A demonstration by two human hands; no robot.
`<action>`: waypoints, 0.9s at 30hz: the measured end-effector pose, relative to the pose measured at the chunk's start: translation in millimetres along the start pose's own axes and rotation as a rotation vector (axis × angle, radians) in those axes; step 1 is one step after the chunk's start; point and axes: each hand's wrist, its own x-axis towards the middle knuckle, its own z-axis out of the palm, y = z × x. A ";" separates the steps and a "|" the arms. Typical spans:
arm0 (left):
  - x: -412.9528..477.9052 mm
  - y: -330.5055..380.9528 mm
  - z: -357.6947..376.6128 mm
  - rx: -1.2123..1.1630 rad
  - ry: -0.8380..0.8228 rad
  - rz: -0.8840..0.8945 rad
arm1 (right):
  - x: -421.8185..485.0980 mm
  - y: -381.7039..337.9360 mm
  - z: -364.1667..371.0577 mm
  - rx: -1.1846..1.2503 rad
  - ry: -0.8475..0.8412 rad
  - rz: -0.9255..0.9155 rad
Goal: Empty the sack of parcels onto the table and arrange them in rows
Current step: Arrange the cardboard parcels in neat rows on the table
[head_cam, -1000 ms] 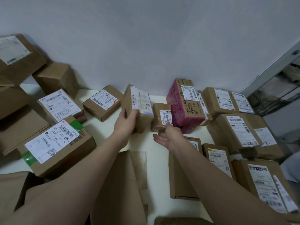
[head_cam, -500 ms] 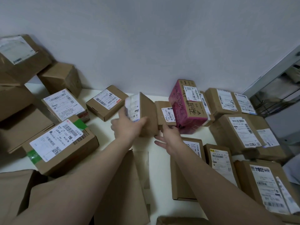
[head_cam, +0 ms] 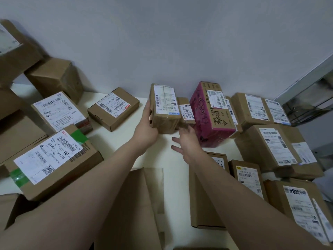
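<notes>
Cardboard parcel point(head_cam: 163, 109) sits gripped by the left hand point(head_cam: 146, 129), just left of the open, empty right hand point(head_cam: 187, 141). Arranging is underway; next, probably square it against the small box point(head_cam: 185, 112) beyond that hand.

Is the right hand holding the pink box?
No: the right hand is open beside the pink box; the left hand grips a brown parcel.
</notes>
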 end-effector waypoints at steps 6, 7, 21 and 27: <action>27.5 -0.9 -45.8 0.565 0.455 -0.109 | 0.8 10.9 18.1 -0.267 -0.048 0.189; 34.9 -6.0 -58.7 0.680 0.409 -0.185 | 3.5 14.4 24.6 -0.298 -0.041 0.155; 11.8 -11.9 -45.6 0.640 0.058 -0.228 | -11.9 29.7 27.2 -0.490 -0.118 -0.051; -39.1 4.2 -44.7 0.723 0.096 -0.203 | -42.9 28.7 5.5 -0.527 -0.122 -0.063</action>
